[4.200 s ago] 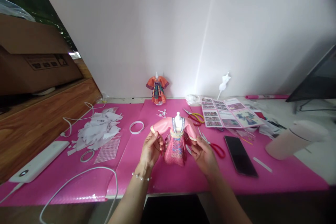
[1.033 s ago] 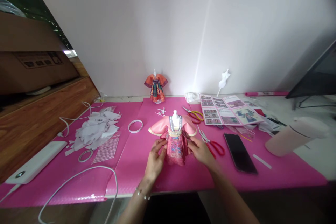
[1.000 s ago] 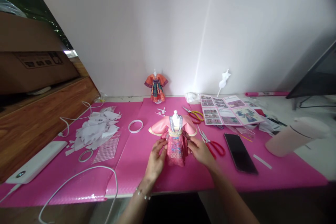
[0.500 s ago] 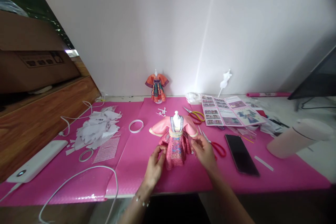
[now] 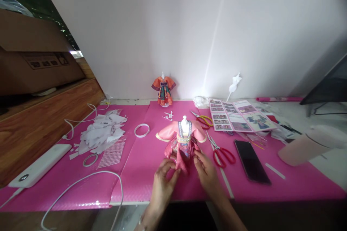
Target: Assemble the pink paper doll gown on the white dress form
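A small white mannequin in a pink dress (image 5: pixel 183 140) stands on the pink mat (image 5: pixel 141 166) in front of me. My left hand (image 5: pixel 164 178) pinches the lower left hem of the skirt. On the other side, my right hand (image 5: pixel 205 171) holds the lower right of the skirt, fingers curled on the fabric. Both hands sit low at the base of the dress, pressing the skirt inward.
Red scissors (image 5: pixel 221 151) and a black phone (image 5: pixel 251 160) lie to the right, yellow scissors (image 5: pixel 202 119) and an instruction leaflet (image 5: pixel 238 114) behind. A second dressed mannequin (image 5: pixel 163 90) stands at the wall. Paper scraps (image 5: pixel 100 133), tape rings (image 5: pixel 141 130), a white cable (image 5: pixel 81 184) lie left.
Both hands have slid down from the sleeves and waist to the skirt's hem. The skirt is gathered narrower than before.
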The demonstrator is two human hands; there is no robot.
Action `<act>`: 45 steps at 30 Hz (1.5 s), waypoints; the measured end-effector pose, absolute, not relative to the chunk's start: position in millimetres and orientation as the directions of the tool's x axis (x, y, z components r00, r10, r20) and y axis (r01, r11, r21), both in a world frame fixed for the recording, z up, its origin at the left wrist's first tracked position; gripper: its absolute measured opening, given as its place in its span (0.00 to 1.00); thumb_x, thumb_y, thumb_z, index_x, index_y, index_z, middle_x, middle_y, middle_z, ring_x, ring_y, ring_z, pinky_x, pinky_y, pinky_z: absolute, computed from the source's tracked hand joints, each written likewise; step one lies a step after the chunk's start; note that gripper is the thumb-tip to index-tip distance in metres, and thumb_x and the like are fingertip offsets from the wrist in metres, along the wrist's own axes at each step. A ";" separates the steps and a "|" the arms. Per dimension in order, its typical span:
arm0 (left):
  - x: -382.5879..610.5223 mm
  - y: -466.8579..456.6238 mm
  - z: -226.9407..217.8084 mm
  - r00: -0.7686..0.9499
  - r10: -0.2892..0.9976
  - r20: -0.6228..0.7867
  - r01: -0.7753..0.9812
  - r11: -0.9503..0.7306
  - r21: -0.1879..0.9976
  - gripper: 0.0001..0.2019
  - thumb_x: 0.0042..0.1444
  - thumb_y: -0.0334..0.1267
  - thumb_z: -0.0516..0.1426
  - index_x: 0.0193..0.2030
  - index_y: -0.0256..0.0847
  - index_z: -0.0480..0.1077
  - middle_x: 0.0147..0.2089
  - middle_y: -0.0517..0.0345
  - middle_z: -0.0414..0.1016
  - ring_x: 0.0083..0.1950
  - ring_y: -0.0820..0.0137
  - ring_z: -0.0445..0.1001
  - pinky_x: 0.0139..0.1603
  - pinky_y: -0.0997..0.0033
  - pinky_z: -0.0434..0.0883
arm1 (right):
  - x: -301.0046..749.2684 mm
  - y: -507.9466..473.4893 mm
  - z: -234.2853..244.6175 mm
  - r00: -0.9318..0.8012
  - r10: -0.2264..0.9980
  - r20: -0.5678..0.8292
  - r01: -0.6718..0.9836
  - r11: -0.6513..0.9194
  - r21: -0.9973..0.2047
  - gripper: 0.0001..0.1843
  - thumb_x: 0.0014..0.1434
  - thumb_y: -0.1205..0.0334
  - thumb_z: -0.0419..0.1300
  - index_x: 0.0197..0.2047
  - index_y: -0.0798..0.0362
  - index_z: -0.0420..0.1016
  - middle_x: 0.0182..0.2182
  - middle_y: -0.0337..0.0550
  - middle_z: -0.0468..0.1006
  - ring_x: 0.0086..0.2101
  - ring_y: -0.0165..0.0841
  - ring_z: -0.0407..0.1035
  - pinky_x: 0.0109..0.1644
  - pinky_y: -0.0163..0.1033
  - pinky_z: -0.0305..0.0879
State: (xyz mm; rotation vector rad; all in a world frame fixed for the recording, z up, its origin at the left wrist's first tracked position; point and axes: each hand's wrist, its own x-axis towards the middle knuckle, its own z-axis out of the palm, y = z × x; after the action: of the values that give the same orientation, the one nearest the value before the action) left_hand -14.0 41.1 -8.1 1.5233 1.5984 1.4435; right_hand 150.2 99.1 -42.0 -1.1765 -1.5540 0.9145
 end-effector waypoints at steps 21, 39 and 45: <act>-23.9 51.2 0.1 -0.317 0.930 0.188 0.409 -0.045 0.911 0.09 0.51 0.42 0.60 0.25 0.41 0.74 0.26 0.61 0.67 0.30 0.70 0.67 0.33 0.73 0.64 | 142.8 108.4 -17.1 -0.122 0.935 0.333 0.378 0.354 -0.856 0.15 0.61 0.56 0.53 0.27 0.52 0.73 0.30 0.46 0.76 0.29 0.34 0.68 0.32 0.37 0.63; -21.5 43.4 1.6 -0.308 0.936 0.172 0.319 -0.069 0.945 0.21 0.54 0.47 0.61 0.52 0.41 0.70 0.47 0.49 0.81 0.50 0.57 0.78 0.51 0.61 0.72 | 185.6 99.3 -19.3 -0.112 0.988 0.102 0.219 0.125 -0.968 0.20 0.60 0.44 0.57 0.41 0.52 0.78 0.22 0.39 0.72 0.23 0.34 0.62 0.25 0.37 0.56; -17.5 48.2 -4.5 -0.324 0.922 0.213 0.392 -0.074 0.917 0.12 0.59 0.46 0.56 0.30 0.42 0.73 0.28 0.58 0.77 0.32 0.65 0.76 0.38 0.69 0.69 | 180.9 98.2 -20.6 -0.078 0.988 0.134 0.362 0.153 -0.919 0.16 0.60 0.47 0.58 0.34 0.52 0.77 0.18 0.35 0.65 0.20 0.31 0.57 0.25 0.36 0.50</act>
State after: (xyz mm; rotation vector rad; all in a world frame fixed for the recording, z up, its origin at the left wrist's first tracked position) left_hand -17.5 48.2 -4.5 1.4150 1.7089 1.3969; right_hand 180.9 98.2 -20.6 -1.3376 -1.5857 0.9333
